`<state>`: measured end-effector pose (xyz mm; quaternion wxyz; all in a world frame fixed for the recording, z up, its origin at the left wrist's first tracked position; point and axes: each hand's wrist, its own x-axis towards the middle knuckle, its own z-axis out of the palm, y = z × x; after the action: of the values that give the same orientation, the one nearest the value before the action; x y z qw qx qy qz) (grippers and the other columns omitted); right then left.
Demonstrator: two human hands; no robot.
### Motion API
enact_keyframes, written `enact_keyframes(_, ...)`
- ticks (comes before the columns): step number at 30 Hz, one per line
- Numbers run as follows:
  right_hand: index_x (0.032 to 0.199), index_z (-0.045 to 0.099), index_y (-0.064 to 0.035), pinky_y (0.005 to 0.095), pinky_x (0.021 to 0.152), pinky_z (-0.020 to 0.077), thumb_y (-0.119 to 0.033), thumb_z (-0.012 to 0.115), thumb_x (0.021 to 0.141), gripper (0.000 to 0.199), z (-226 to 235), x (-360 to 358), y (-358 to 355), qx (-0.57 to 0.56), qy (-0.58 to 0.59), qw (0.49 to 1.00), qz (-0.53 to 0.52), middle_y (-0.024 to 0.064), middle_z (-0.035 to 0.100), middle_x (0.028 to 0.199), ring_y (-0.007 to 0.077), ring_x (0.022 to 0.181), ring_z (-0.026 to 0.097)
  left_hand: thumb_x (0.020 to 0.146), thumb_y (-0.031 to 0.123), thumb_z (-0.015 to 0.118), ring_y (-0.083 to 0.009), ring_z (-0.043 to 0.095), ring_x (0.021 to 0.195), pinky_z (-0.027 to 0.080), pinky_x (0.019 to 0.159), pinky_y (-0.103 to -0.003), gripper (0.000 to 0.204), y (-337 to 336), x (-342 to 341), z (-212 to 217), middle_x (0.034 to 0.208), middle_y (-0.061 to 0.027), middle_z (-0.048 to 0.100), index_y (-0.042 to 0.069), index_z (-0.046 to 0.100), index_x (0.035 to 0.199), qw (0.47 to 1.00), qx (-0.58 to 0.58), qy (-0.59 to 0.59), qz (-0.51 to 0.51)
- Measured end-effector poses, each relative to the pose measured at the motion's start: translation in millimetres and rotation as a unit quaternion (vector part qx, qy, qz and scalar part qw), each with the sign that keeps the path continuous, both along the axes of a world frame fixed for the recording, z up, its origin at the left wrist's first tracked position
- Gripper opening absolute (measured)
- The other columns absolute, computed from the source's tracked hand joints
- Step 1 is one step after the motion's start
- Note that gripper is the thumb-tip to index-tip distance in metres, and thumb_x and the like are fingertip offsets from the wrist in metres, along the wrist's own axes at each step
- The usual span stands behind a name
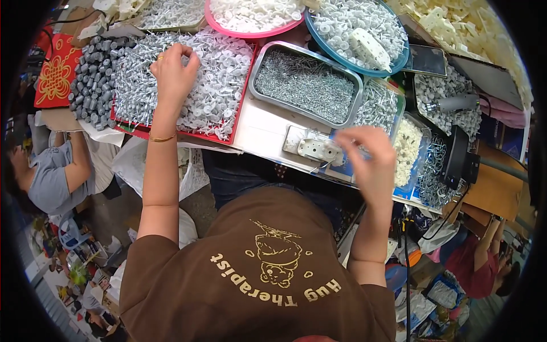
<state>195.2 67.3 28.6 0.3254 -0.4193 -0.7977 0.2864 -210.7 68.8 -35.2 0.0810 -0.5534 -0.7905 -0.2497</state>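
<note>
My left hand [175, 71] reaches into the red tray [232, 128]. Its fingers are pinched down among small metal pieces [137, 74] and translucent white plastic pieces with thin stems [213, 85]; what they hold, if anything, is hidden. Slightly blurred, my right hand [369, 159] hovers by the right end of a white plastic housing [313, 147] with holes. Its thumb and forefinger are apart, with nothing visible between them. The housing lies on a small pale block [291, 140] at the table's near edge.
A metal pan of screws [307, 82] stands mid-table. Behind are a pink basin [219, 27] and a blue basin [312, 40] of plastic parts. Grey caps [94, 80] are heaped left. A corded grey cylindrical tool [458, 104] is at right. People sit at both sides.
</note>
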Motion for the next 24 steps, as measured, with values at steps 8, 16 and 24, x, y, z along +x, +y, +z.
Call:
enact_keyframes(8, 0.087, 0.076, -0.0091, 0.0337, 0.075, 0.0462, -0.016, 0.079, 0.082, 0.009, -21, -46, 121, 0.263, -0.105, 0.949, -0.141, 0.0041, 0.066, 0.085, 0.0230, 0.084, 0.058, 0.088, 0.008, 0.073, -0.0152, 0.070, 0.082, 0.054, 0.074, -0.027, 0.013, -3, 41, 31, 0.089, -0.0102, 0.074, -0.002, 0.069, 0.096, 0.966, 0.124, -0.202, -0.101)
enact_keyframes(16, 0.093, 0.067, -0.0029, 0.0311, 0.077, 0.0516, -0.012, 0.071, 0.090, 0.010, -5, -54, 109, 0.203, 0.016, 0.970, -0.137, 0.0063, 0.070, 0.093, 0.0183, 0.080, 0.065, 0.085, 0.015, 0.075, -0.0173, 0.066, 0.091, 0.042, 0.090, -0.034, 0.013, -42, 156, 41, 0.094, 0.0004, 0.076, 0.013, 0.078, 0.097, 0.890, -0.022, -0.320, -0.325)
enact_keyframes(24, 0.100, 0.061, 0.0016, 0.0248, 0.076, 0.0515, 0.000, 0.068, 0.092, 0.011, 7, -28, 38, -0.091, 0.236, 0.963, -0.092, 0.0070, 0.069, 0.094, 0.0102, 0.086, 0.065, 0.080, 0.013, 0.078, -0.0136, 0.065, 0.097, 0.033, 0.096, -0.041, 0.012, -55, 213, 5, 0.101, 0.0041, 0.074, 0.013, 0.070, 0.088, 0.897, -0.017, -0.235, -0.373)
